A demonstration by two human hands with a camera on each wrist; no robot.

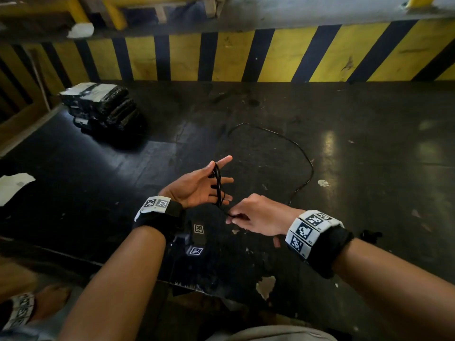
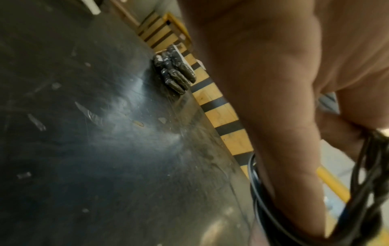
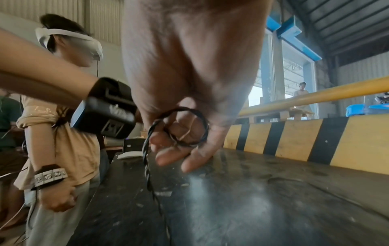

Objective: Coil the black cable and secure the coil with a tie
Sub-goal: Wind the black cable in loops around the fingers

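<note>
Head view: left hand [image 1: 200, 184] held palm-up above the near middle of the dark table [image 1: 344, 143], fingers straight and spread, several turns of the black cable [image 1: 218, 185] wrapped round them. Just right and nearer, right hand [image 1: 256, 215] with fingertips pinched on the strand coming off the coil. Beyond, the loose remainder curving out in a wide arc over the table toward the far right, lying slack. Far left, a stack of wrapped black bundles [image 1: 105, 107]; along the far edge, a yellow-and-black striped barrier [image 1: 246, 57]. No tie to be seen.

Left wrist view: blurred; thin black turns hugging the finger, bending tightly without kinking. Judged light, limp and thin, likely springy enough to slip off straight fingers.

Right wrist view: small loop of cable over the curled fingers, a twisted length hanging down to the table. Second person [image 3: 63, 133] standing at left.

Best held by pinching the strand close to the coil, keeping light tension; for tying, by clamping across all turns at one spot.
</note>
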